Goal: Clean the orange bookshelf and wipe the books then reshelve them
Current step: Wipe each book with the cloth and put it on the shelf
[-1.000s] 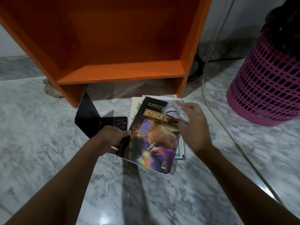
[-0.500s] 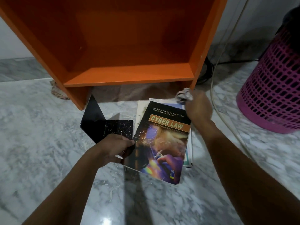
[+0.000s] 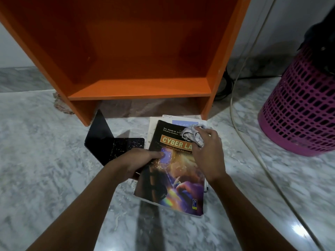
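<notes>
Books [image 3: 183,118] lie in a small stack on the marble floor [image 3: 45,178], seen from the head camera, just in front of the orange bookshelf [image 3: 141,91] and near its right foot. The top one, a dark Cyber Law book [image 3: 170,185], lies face up and slightly askew on the stack. The left hand [image 3: 139,160] grips this book's left edge, thumb lying on the cover. The right hand [image 3: 208,153] clutches a crumpled grey cloth [image 3: 192,135] and presses it on the cover's upper right corner, over the end of the title. The shelf's one visible compartment holds nothing. A black bookend [image 3: 108,144] stands on the floor just left of the stack. A pink basket [image 3: 299,115] stands at the right edge of the floor, with a pale cable [image 3: 253,156] running between it and the books.
</notes>
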